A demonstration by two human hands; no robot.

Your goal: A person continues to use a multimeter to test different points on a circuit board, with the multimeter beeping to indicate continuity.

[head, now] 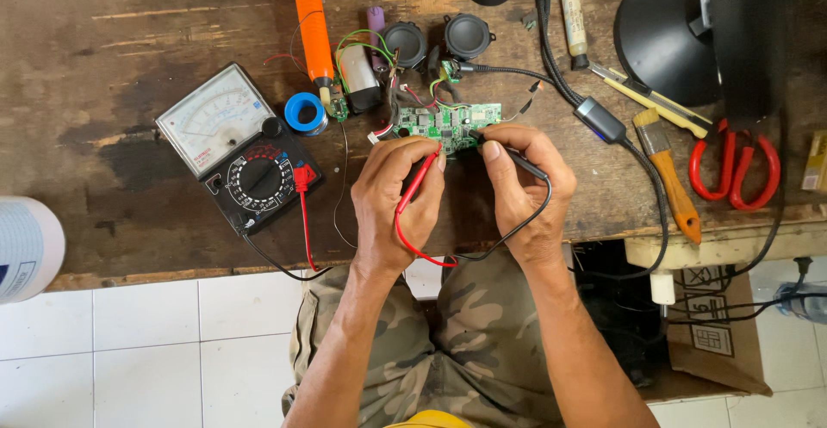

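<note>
The left hand is pinching a red probe between thumb and fingers, its tip pointing down onto the green circuit board. The right hand is gripping a black probe the same way, fingers closed round it, tip at the board's lower right edge — can't tell exactly which spot it's touching, since the fingers are covering it. The board is lying on the wooden bench just above both hands, w/ thin wires running up to two small round speakers behind it. Both probe leads are looping under the hands and over to the meter, sitting well to the left. Red-handled scissors and a brush are lying off to the right — apart from the hands.
</note>
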